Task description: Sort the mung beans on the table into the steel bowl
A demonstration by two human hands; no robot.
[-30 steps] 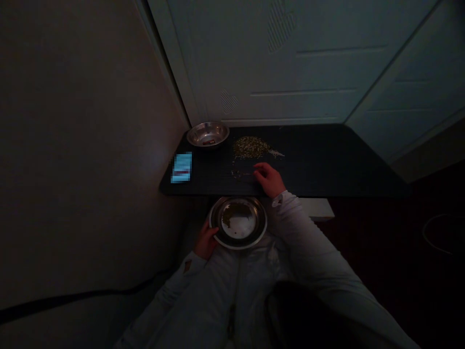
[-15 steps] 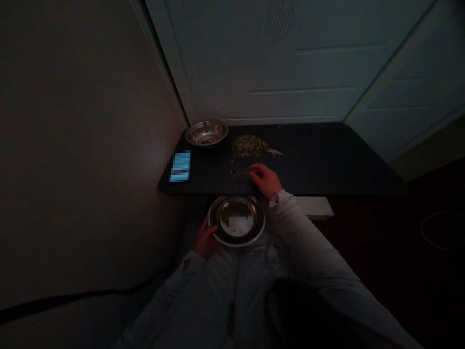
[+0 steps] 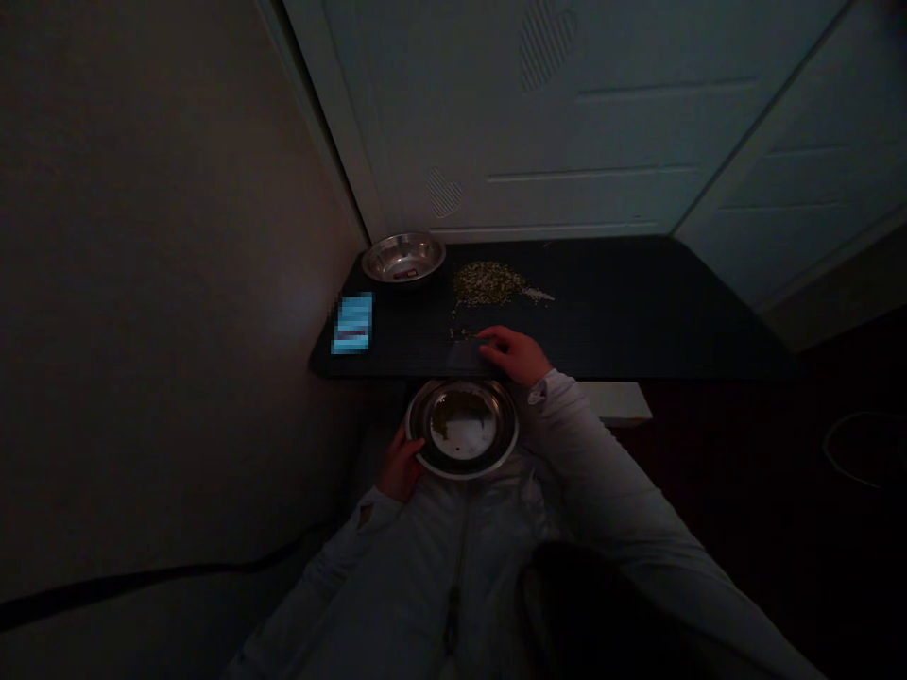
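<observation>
Head view, and here's the right hand (image 3: 521,357) low over the near side of the dark worktop (image 3: 638,312); the step in hand looks like working at the loose grains (image 3: 458,333) just left of its fingertips; thumb and forefinger curl slightly apart, and whether something thin sits in that grip, I can't tell in this gloom; beyond it lies the heap of grains (image 3: 487,283); nearer the body, the left hand (image 3: 401,467) is clamped on the metal bowl (image 3: 460,467), thumb over the rim; the next move seems to call for a steady bowl.
</observation>
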